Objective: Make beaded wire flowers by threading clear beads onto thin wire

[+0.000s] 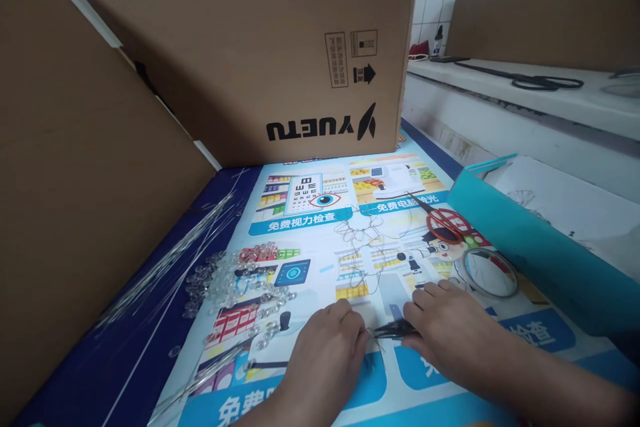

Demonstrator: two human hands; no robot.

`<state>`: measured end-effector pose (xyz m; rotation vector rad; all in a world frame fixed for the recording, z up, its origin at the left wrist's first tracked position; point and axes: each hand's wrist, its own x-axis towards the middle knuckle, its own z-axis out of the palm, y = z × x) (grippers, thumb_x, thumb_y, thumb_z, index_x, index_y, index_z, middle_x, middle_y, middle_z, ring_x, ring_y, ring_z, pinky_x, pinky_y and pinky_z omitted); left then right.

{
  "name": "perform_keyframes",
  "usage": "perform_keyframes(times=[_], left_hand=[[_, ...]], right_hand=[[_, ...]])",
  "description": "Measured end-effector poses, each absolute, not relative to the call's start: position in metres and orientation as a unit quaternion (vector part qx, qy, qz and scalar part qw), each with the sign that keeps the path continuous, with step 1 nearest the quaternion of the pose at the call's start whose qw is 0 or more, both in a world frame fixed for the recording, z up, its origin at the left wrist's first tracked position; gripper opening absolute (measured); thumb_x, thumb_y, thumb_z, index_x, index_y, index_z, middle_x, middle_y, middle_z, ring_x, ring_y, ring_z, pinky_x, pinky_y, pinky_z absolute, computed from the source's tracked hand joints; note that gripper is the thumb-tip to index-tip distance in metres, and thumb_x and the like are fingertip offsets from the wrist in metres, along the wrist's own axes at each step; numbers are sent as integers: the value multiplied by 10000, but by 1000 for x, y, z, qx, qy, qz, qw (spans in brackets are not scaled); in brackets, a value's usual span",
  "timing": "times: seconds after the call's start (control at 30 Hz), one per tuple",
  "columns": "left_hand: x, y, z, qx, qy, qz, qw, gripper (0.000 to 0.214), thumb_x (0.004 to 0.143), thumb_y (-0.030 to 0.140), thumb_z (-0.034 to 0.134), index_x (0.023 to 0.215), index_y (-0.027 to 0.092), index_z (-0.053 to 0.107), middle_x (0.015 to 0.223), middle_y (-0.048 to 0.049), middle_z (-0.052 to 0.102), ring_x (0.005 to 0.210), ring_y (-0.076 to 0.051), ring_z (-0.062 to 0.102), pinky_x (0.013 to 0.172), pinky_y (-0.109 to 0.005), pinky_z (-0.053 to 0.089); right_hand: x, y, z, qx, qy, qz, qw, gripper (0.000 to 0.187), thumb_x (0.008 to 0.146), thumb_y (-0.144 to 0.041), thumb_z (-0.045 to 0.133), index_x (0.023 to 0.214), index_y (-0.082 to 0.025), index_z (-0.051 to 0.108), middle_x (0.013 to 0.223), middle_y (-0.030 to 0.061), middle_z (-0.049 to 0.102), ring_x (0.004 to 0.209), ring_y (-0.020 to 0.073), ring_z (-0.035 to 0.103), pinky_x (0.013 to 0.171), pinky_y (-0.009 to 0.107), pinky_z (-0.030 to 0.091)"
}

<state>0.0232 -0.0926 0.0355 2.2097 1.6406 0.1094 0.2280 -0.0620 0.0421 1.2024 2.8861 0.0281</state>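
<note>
My right hand [445, 327] is closed around a pair of dark pliers [395, 329], whose jaws point left. Their tip meets a thin wire [379, 343] pinched in the fingers of my left hand [327, 343]. Just beyond both hands, several bent wire pieces [360, 240] lie loosely tangled on the printed sheet [327, 280]. Left of my left hand is a heap of clear beads [225, 277], some scattered toward me. Straight wires [205, 373] rest near the front left, partly over the sheet.
Cardboard panels [240, 53] stand along the left and back. More long wires [165, 260] lie beside them. Orange-handled scissors [444, 225] and a round clear dish [490, 272] are at right, next to a teal box [530, 240]. Black scissors [535, 82] rest on a ledge.
</note>
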Motion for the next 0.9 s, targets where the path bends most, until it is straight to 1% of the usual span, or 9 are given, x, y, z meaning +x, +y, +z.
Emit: perform_keyframes(times=[0.17,0.33,0.5,0.67,0.8,0.9], left_hand=[[23,-95,32,789,582,45,194,197,883,175,438,834,168,629,899,-81,604,812,-224,569,728,-356,455],[22,-94,32,788,582,41,195,197,878,159,430,841,168,624,902,-83,606,822,-233,574,735,-367,453],[22,-95,37,786,581,44,206,200,889,174,415,836,182,608,902,-74,611,815,-225,575,712,-342,447],[17,-97,34,773,589,93,217,122,865,200,460,871,203,582,889,-52,612,799,-216,579,686,-315,436],[12,-95,32,747,592,148,263,124,858,210,471,866,212,594,853,-33,624,773,-199,581,670,-293,430],[10,-93,32,708,599,194,320,134,852,219,475,861,210,608,791,-13,633,695,-166,571,625,-263,417]], right_hand=[[225,-59,50,398,915,-33,49,153,801,-368,611,797,-215,617,743,43,649,676,227,585,575,307,330],[225,-53,55,390,917,-52,66,203,817,-400,571,765,-213,630,705,43,655,646,223,599,524,286,315],[225,-49,54,396,913,-60,74,238,805,-431,582,761,-205,645,721,48,668,664,221,615,536,278,338],[226,-48,52,409,907,-73,70,251,819,-437,561,776,-202,639,745,49,668,688,220,619,552,276,353],[227,-49,55,427,897,-96,65,241,829,-437,551,790,-214,635,773,39,673,713,217,618,555,271,335],[226,-49,57,437,890,-115,56,234,838,-442,539,786,-231,625,781,21,676,712,209,613,542,262,304]])
